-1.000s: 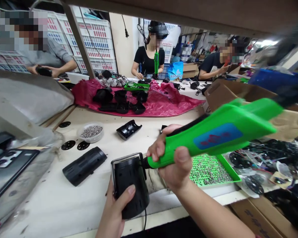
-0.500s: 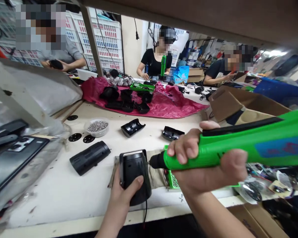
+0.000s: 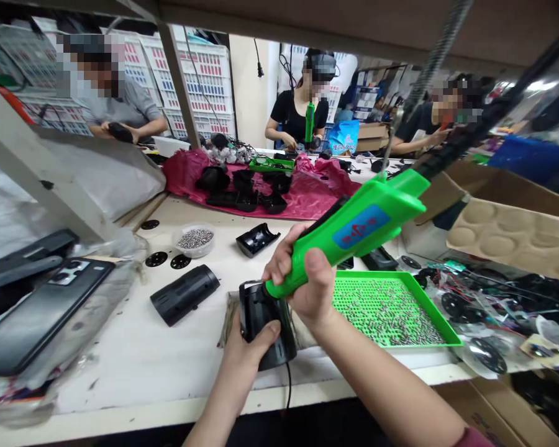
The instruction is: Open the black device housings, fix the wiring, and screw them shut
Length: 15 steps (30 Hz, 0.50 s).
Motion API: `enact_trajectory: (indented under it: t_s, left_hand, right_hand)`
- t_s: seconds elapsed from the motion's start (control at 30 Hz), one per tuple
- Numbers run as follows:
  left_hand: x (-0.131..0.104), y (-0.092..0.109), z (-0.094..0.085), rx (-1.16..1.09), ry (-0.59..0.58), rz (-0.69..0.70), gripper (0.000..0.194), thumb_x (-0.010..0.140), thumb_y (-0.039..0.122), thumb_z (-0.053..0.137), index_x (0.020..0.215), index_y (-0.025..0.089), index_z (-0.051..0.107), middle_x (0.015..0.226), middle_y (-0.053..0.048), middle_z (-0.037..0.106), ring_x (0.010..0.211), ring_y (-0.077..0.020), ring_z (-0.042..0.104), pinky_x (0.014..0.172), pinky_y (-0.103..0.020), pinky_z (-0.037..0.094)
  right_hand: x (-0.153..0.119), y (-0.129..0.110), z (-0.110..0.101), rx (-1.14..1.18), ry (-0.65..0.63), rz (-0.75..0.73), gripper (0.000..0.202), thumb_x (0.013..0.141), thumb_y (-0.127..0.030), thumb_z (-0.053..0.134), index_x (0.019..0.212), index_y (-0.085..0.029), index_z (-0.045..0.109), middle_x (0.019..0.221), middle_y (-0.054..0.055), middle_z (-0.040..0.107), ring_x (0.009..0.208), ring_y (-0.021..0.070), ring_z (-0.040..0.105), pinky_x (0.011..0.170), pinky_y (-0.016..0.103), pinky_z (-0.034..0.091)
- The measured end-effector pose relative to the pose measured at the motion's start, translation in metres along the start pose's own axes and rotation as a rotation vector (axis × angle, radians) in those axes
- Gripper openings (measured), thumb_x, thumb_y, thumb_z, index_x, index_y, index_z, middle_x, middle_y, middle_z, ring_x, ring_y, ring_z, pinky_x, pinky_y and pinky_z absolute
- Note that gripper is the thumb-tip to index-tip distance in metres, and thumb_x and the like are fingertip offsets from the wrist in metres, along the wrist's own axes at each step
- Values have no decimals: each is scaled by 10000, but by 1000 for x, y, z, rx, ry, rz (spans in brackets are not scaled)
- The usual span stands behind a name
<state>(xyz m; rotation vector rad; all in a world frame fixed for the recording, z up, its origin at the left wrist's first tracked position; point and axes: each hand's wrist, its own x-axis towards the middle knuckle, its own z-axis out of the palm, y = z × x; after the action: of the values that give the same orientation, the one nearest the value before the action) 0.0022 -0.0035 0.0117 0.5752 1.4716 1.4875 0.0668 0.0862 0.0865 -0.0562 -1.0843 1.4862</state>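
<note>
My left hand (image 3: 251,351) is wrapped round a black plastic housing (image 3: 270,335) with a cord at its lower end, its thumb lying across the front. The housing rests on a beige cloth pad (image 3: 302,332). My right hand (image 3: 310,279) grips a green electric screwdriver (image 3: 345,233), tilted so its nose meets the upper part of the housing; the bit's tip is hidden. A spring (image 3: 428,68) holds the tool's rear end from above. To the right of my right hand lies a green tray (image 3: 451,338) of small screws.
Left of the housing lie a black half-shell (image 3: 185,295), a tub of small metal parts (image 3: 194,241) and black discs (image 3: 156,259). Another open shell (image 3: 258,239) sits behind. Pink plastic (image 3: 307,198) and a cardboard box (image 3: 489,180) stand further back. Several people work opposite.
The screwdriver has swung from nearly level at the housing's right side to a steep tilt, its nose now at the housing's upper part. The screw tray has come into fuller view.
</note>
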Motion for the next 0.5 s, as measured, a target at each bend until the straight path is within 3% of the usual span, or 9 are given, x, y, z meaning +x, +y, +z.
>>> enact_trajectory:
  t_s: [0.2, 0.4, 0.5]
  left_hand:
    - [-6, 1, 4, -58, 60, 0, 636, 607, 396, 814, 1185, 236, 603, 1090, -64, 706, 1127, -298, 607, 996, -414, 440]
    - [-3, 1, -1, -267, 84, -170, 689, 625, 395, 809, 1245, 210, 571, 1102, -73, 711, 1051, -268, 649, 821, -326, 533]
    - [-1, -1, -1, -256, 82, -146, 718, 606, 396, 830, 1248, 217, 561, 1077, -57, 715, 1031, -249, 652, 787, -295, 540]
  right_hand:
    - [-10, -15, 3, -1, -97, -147, 263, 814, -414, 685, 1004, -251, 606, 581, -82, 503, 431, 67, 478, 480, 208, 497]
    - [-34, -63, -4, -141, 55, -181, 380, 778, -475, 698, 1058, -220, 660, 559, -61, 517, 416, 94, 471, 452, 243, 498]
    - [-44, -67, -10, -194, 110, -163, 363, 782, -502, 689, 1023, -232, 671, 549, -62, 515, 405, 96, 471, 445, 246, 498]
